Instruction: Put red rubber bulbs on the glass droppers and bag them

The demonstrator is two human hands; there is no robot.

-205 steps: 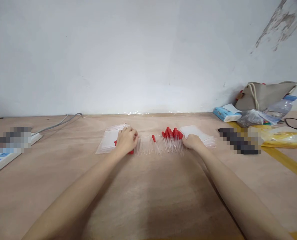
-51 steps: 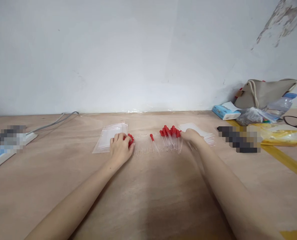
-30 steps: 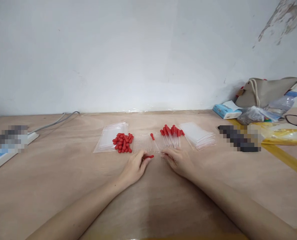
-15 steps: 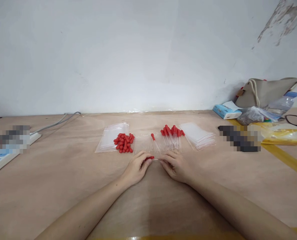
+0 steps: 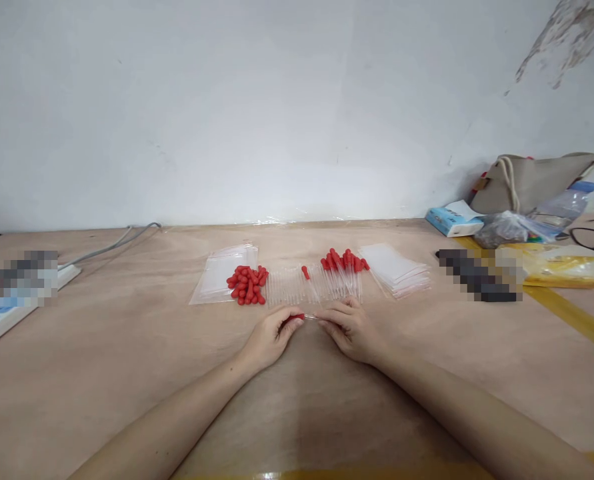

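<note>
Between thumb and fingers, my left hand (image 5: 273,335) pinches a red rubber dropper bulb (image 5: 299,317), mostly covered by the fingers. My right hand (image 5: 349,329) is closed on a thin clear dropper tube (image 5: 310,317), whose end meets the bulb's mouth; how deep it sits I cannot tell. Just beyond the hands lies a row of clear tubes (image 5: 284,285). One dropper with a red bulb (image 5: 305,272) rests across them. Loose red bulbs (image 5: 249,285) are heaped at the left, and several red-bulbed droppers (image 5: 345,261) lie together at the right.
Clear plastic bags (image 5: 217,275) lie behind the loose bulbs, and another stack of bags (image 5: 397,270) is right of the droppers. Farther right are a tissue pack (image 5: 454,220), a grey bag (image 5: 547,183) and a yellow package (image 5: 567,267). A power strip (image 5: 21,310) stands at far left.
My right hand has shifted slightly left toward the left hand, and less of the clear tube shows between them. The piles on the table look the same.
</note>
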